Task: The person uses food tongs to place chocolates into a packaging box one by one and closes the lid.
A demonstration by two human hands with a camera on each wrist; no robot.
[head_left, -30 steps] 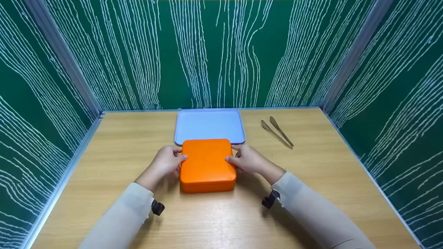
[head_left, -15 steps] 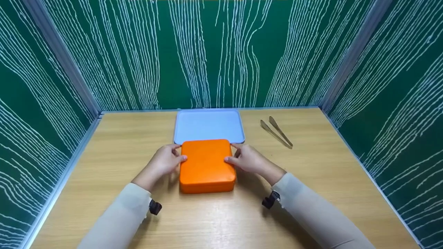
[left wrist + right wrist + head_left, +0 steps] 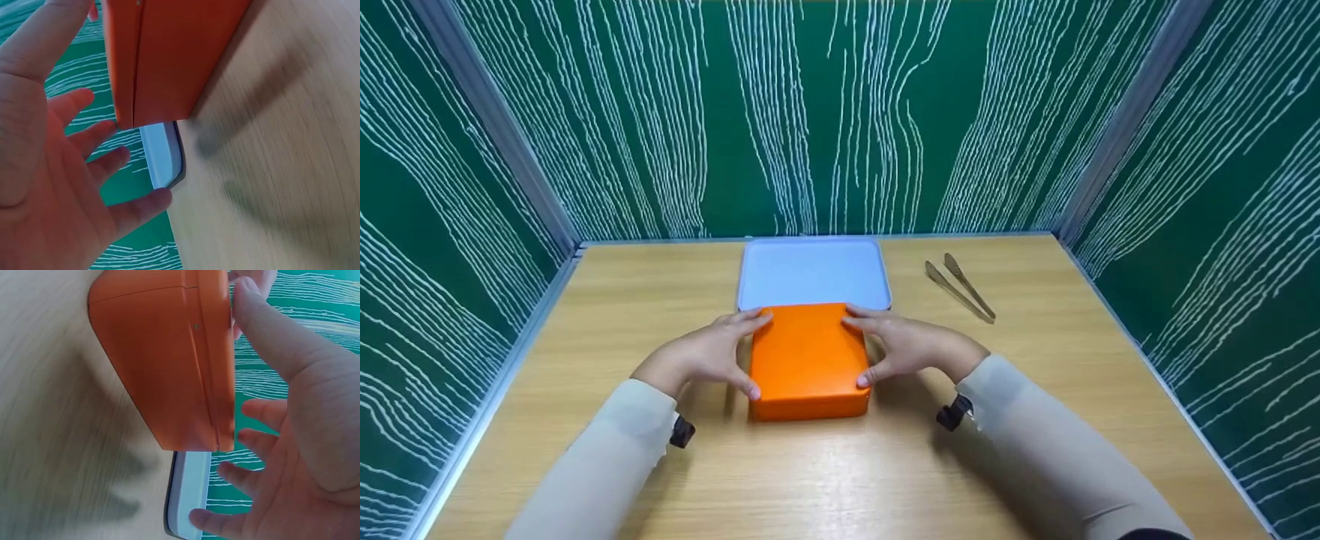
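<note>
An orange box (image 3: 810,352) with a lid lies flat on the wooden table, centred in the head view. My left hand (image 3: 701,356) spans its left side, the thumb by the near corner and the fingertips at the far corner of the lid. Mirroring it, my right hand (image 3: 919,345) touches the right edge with thumb and fingertips. Both wrist views show spread fingers, not curled round the box. A seam (image 3: 136,62) runs between lid and base along the box's side, in the left wrist view.
Behind the box lies a pale blue tray (image 3: 814,274), its near edge partly hidden by the box. Metal tongs (image 3: 960,289) rest at the back right of the table (image 3: 840,480). Green panels (image 3: 855,112) with white wavy lines stand around the table.
Both hands have left their pinch on the box's sides. The thumbs have slid toward its near corners, and the fingers have come onto the lid's far corners. The box has hardly moved.
</note>
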